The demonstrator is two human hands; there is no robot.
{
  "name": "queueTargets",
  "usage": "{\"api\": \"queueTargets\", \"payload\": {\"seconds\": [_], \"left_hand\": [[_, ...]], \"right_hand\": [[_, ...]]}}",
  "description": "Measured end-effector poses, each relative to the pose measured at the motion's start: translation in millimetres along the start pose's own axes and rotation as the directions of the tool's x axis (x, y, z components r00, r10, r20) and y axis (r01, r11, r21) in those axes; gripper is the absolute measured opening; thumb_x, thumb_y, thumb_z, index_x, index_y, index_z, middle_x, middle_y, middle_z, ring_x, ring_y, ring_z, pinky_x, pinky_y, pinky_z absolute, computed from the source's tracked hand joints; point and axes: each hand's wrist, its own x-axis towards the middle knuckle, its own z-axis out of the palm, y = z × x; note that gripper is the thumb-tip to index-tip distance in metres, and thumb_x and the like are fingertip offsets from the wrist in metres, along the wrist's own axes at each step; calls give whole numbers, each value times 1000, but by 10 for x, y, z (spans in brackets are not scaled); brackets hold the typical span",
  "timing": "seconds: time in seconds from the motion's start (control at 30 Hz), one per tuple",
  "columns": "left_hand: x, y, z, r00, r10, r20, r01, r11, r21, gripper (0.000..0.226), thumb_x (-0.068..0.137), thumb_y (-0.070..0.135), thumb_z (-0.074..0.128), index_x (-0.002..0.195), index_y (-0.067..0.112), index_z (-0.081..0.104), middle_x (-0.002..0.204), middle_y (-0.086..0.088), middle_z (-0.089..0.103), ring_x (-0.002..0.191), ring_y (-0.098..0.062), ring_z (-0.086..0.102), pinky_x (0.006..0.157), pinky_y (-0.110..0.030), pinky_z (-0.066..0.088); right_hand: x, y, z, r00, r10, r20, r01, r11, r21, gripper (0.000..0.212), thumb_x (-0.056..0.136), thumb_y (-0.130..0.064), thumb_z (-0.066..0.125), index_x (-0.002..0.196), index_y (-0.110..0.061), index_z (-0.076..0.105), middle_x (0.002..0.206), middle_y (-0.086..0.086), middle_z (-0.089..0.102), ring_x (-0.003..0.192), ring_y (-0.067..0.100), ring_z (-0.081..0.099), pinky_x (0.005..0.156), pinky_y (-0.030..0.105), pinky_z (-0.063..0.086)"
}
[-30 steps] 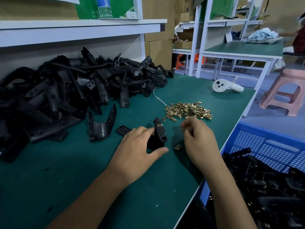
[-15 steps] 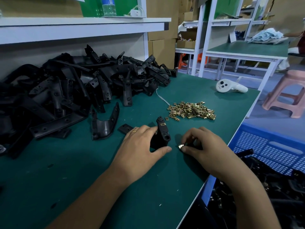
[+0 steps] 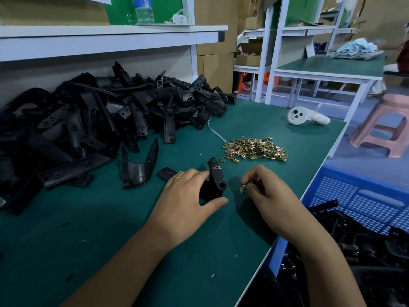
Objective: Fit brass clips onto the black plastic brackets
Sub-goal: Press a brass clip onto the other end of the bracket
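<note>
a blue perforated crate (image 3: 363, 196) is seen at the right edge of the green bench (image 3: 110, 229); black brackets with small brass clips fitted are piled in it (image 3: 365, 247), count not determinable. one black plastic bracket (image 3: 215, 181) is stood upright on the bench and is gripped by the left hand (image 3: 188, 196), fingers and thumb curled round its lower body; one brass clip (image 3: 216, 167) is already seated near its top. one loose brass clip (image 3: 242, 188) is pinched between thumb and fingertips of the right hand (image 3: 265, 191), just beside the bracket, not touching it. a heap of brass clips (image 3: 254, 149) is laid behind the hands, too many to count. a large pile of unfitted brackets (image 3: 99, 122) is noted at left. one white controller (image 3: 307, 116) and one pink stool (image 3: 387, 127) are recorded.
</note>
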Motion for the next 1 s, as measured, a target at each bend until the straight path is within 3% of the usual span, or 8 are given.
{"api": "queueTargets", "payload": {"seconds": [0.2,0.37,0.5,0.63,0.73,0.8,0.87,1.0], "left_hand": [[-8,-4,-1,1000,1,-2,-1,1000,1,79,85,82,49,149,35,42,130,25,47,126,0,37,104,-20,27],[-4,6,-3,1000,-2,2,2,1000,4,82,84,83,47,150,34,42,132,23,47,127,-1,36,105,-20,27],[-6,6,-12,1000,-7,17,7,1000,-2,85,83,84,44,151,33,41,133,24,46,128,0,35,107,-22,28],[-6,17,-18,1000,-5,25,5,1000,-3,84,82,84,43,149,35,42,131,24,48,127,-1,37,106,-22,28],[-2,30,-22,1000,-3,26,3,1000,-5,84,81,85,43,148,34,44,128,23,48,126,-2,38,108,-24,30],[2,44,-32,1000,7,6,-7,1000,-3,82,81,83,45,146,33,46,125,23,49,125,-3,40,114,-28,31],[-1,56,-47,996,46,-76,-46,999,4,76,82,77,49,143,32,50,121,23,50,125,-3,40,123,-30,24],[8,55,-61,973,111,-202,-102,993,55,75,85,65,62,148,28,47,137,13,54,136,-3,35,128,-31,8]], "right_hand": [[8,-70,41,997,36,-72,-26,991,132,23,101,-10,55,94,-31,59,97,2,66,82,10,66,75,29,52],[20,-89,61,988,54,-145,-37,992,119,17,94,-13,69,91,-29,64,84,-12,66,77,3,61,66,12,43],[23,-86,79,995,47,-92,-42,998,55,20,101,-8,53,103,-28,53,99,-2,62,86,7,61,75,22,47],[15,-47,50,997,54,-63,-51,997,50,28,104,-5,44,101,-32,50,97,2,63,79,3,59,67,12,42],[22,-55,57,991,85,-106,-65,982,176,25,102,-4,54,98,-28,59,83,0,70,69,4,63,66,13,47],[21,-83,63,984,125,-123,-74,933,353,19,98,0,63,99,-18,63,81,5,72,71,11,71,69,21,55],[6,-137,49,978,181,-102,-94,824,558,17,91,2,73,101,-7,63,83,11,76,74,26,75,72,31,62],[-18,-243,54,960,274,-59,-134,634,762,28,79,-2,84,99,1,65,82,20,77,73,29,77,65,29,62]]}}
